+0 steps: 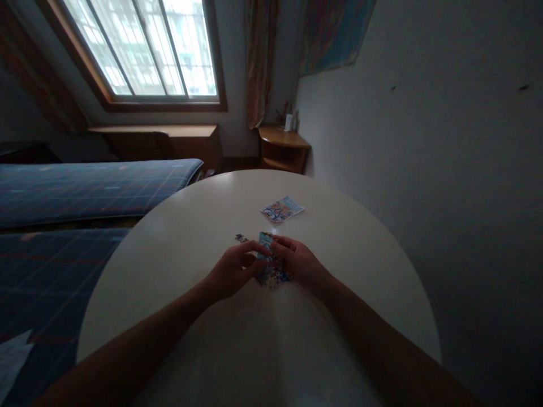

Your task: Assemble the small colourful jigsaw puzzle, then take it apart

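A small jigsaw puzzle (265,239), partly assembled and colourful with light blue at its far end, is between my two hands above the middle of the table. My left hand (233,268) is closed on its left side, with thumb and fingertips at the surface. On the opposite side my right hand (302,264) is closed on the right edge, fingers bent. My fingers cover much of the picture. Several small loose puzzle pieces (241,238) lie just beyond my left hand. Farther back rests a flat printed picture card (282,209), which neither hand touches.
The round white table (178,237) fills the foreground. A blue plaid mattress (85,189) lies to the left, and a bare wall (424,169) rises at the right. Behind stand a wooden corner shelf (284,137) and a desk (186,131) under the window (144,45).
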Available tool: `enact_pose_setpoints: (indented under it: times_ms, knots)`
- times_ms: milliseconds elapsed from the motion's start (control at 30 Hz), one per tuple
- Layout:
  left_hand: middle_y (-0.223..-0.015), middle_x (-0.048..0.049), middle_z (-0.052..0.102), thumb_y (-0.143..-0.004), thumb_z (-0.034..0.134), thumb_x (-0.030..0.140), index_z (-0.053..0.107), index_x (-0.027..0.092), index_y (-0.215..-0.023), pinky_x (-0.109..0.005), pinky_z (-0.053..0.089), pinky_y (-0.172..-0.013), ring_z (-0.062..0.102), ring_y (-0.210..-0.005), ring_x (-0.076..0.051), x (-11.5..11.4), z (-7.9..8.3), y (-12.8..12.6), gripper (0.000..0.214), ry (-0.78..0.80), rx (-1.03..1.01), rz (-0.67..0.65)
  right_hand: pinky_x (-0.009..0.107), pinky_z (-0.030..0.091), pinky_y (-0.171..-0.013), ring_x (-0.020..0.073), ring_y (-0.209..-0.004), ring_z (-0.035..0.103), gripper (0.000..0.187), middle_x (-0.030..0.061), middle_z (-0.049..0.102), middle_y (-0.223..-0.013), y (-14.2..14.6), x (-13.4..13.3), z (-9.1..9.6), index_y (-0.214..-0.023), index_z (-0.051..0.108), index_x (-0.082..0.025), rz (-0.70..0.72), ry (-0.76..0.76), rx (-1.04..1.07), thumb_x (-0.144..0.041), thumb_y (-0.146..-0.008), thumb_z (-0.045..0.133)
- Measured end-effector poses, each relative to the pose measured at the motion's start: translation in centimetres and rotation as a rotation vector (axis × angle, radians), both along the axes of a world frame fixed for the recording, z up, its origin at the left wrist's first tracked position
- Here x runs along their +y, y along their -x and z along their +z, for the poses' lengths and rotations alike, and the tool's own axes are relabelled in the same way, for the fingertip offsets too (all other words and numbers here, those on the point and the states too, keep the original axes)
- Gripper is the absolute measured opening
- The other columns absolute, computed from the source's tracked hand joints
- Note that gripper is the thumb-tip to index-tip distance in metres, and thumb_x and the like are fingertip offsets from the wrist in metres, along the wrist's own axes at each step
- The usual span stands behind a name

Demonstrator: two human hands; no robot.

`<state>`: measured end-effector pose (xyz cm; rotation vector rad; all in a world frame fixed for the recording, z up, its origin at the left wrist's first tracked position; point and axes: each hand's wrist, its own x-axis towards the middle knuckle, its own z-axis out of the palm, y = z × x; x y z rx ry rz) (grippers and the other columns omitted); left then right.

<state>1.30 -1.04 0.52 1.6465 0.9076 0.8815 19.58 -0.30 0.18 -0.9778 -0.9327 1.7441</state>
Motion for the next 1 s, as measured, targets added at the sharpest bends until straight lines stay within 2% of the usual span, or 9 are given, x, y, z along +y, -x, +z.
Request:
enact_pose_setpoints:
  times_ms: [100, 167, 233, 333, 533, 733, 833, 1000]
  knots:
    - [-0.082, -0.0033, 0.069, -0.080, 0.073, 0.036, 0.058, 0.017, -0.105, -0.024, 0.050, -0.056, 0.063, -0.063, -0.013, 0.2, -0.3, -0.1, 0.035, 0.011, -0.027, -0.006, 0.024, 0.051, -0.062, 0.0131, -0.070, 0.066, 0.042, 0.0031, 0.073, -0.090, -0.2, -0.1, 0.0, -0.099, 0.069, -0.019, -0.016, -0.074, -0.058, -0.036, -0.064, 0.085]
    - [-0.091, -0.0055, 0.070, -0.077, 0.076, 0.037, 0.054, 0.018, -0.110, -0.024, 0.051, -0.058, 0.065, -0.065, -0.014, 0.3, -0.4, -0.2, 0.044, 0.072, -0.080, -0.005, 0.023, 0.049, -0.060, 0.0122, -0.066, 0.064, 0.040, 0.0015, 0.073, -0.083, -0.4, 0.0, 0.0, -0.095, 0.069, -0.018, -0.041, -0.092, -0.087, -0.036, -0.064, 0.085]
    - [-0.092, -0.0070, 0.072, -0.077, 0.076, 0.037, 0.049, 0.019, -0.117, -0.025, 0.052, -0.060, 0.067, -0.068, -0.015, 0.4, -0.5, -0.2, 0.052, 0.143, -0.119, 0.000, 0.022, 0.046, -0.056, 0.0104, -0.061, 0.061, 0.037, 0.0001, 0.071, -0.077, -0.5, 0.1, -0.1, -0.091, 0.069, -0.018, -0.068, -0.102, -0.120, -0.037, -0.064, 0.085]
    - [-0.097, -0.0098, 0.074, -0.079, 0.074, 0.036, 0.046, 0.018, -0.123, -0.029, 0.054, -0.066, 0.070, -0.073, -0.018, 0.6, -0.7, -0.2, 0.055, 0.152, -0.108, 0.025, 0.022, 0.042, -0.051, 0.0099, -0.056, 0.059, 0.035, 0.0004, 0.070, -0.074, -0.6, 0.4, -0.1, -0.090, 0.069, -0.018, -0.097, -0.125, -0.158, -0.039, -0.065, 0.083]
    - [-0.097, -0.0114, 0.075, -0.080, 0.070, 0.040, 0.062, 0.015, -0.105, -0.033, 0.055, -0.077, 0.072, -0.087, -0.022, 1.0, -0.9, -0.1, 0.036, 0.044, -0.063, 0.085, 0.026, 0.046, -0.058, 0.0133, -0.060, 0.062, 0.032, 0.0006, 0.069, -0.071, -0.8, 0.5, -0.3, -0.090, 0.071, -0.019, -0.101, -0.255, -0.328, -0.044, -0.071, 0.078]
    - [-0.081, -0.0055, 0.073, -0.079, 0.068, 0.039, 0.066, 0.016, -0.088, -0.027, 0.053, -0.065, 0.068, -0.072, -0.018, 1.4, -0.9, 0.0, 0.025, -0.009, 0.002, 0.169, 0.027, 0.047, -0.061, 0.0148, -0.064, 0.063, 0.037, 0.0029, 0.070, -0.075, -0.8, 0.3, -0.6, -0.093, 0.072, -0.017, -0.033, -0.344, -0.440, -0.045, -0.071, 0.079]
    - [-0.075, -0.0037, 0.070, -0.081, 0.065, 0.041, 0.066, 0.016, -0.085, -0.025, 0.051, -0.060, 0.064, -0.067, -0.016, 1.6, -0.9, 0.1, 0.026, -0.009, 0.006, 0.211, 0.028, 0.047, -0.063, 0.0150, -0.067, 0.062, 0.036, 0.0036, 0.071, -0.078, -0.7, 0.1, -0.3, -0.090, 0.072, -0.016, -0.018, -0.375, -0.461, -0.044, -0.070, 0.081]
    - [-0.074, -0.0031, 0.069, -0.079, 0.068, 0.040, 0.065, 0.016, -0.082, -0.026, 0.051, -0.063, 0.063, -0.067, -0.015, 1.7, -1.1, 0.2, 0.025, -0.017, 0.000, 0.193, 0.028, 0.047, -0.064, 0.0154, -0.069, 0.062, 0.035, 0.0035, 0.070, -0.079, -0.6, 0.0, 0.0, -0.096, 0.071, -0.017, -0.016, -0.403, -0.495, -0.042, -0.073, 0.079]
